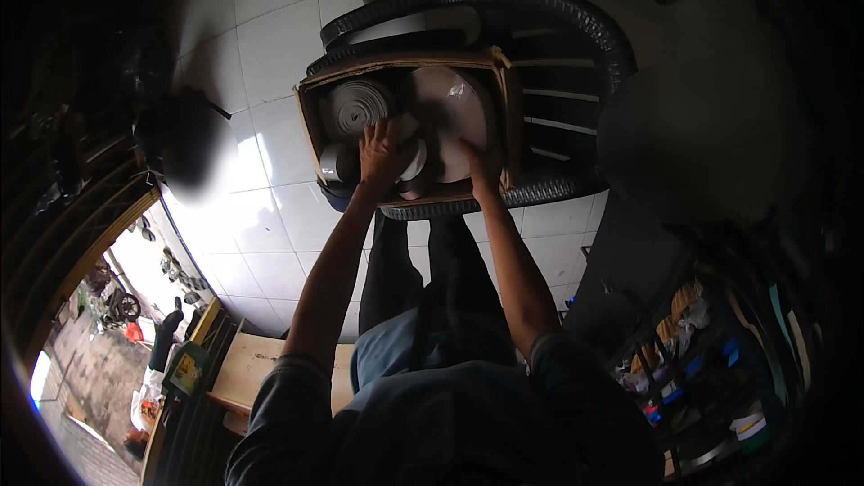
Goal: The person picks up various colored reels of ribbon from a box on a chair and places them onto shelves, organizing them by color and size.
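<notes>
Inside cardboard box (514, 121), pale spiral-wound roll (353, 110), left hand (382, 158)

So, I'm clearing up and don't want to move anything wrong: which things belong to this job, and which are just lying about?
In the job:
left hand, at the smaller rolls
right hand, at the large roll
coiled strip
box

Seemingly just about:
wooden bench
clutter, lower right
</notes>
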Motion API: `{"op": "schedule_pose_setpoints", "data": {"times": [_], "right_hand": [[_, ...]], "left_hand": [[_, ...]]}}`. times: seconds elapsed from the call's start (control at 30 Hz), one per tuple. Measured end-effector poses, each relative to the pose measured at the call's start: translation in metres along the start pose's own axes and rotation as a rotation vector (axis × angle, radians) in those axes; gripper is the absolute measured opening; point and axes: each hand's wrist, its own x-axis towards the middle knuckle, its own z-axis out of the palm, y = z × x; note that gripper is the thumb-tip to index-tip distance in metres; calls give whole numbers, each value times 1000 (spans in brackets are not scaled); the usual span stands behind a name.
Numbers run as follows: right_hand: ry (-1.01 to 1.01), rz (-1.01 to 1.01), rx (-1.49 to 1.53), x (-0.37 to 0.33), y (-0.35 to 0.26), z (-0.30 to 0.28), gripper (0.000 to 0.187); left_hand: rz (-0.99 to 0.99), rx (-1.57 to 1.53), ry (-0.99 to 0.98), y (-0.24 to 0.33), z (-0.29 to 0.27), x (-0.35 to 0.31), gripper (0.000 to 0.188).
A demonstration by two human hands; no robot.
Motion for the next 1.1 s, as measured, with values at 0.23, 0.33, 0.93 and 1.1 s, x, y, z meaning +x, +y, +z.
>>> {"op": "schedule_pose_setpoints", "data": {"times": [0.23, 0.33, 0.93, 1.1], "right_hand": [[75, -269, -195, -36, -73, -19, 59], [30, -77, -155, -52, -95, -44, 69], [-170, 248, 316, -125, -135, -154, 50], [-268, -697, -379, -159, -90, -168, 43]], "left_hand": [[-28, 39, -43, -2, 5, 0, 45], [14, 97, -20, -9, 18, -3, 39], [-370, -1374, -477, 83, -81, -31, 61], [-265, -1487, -540, 98, -131, -64, 56]]}}
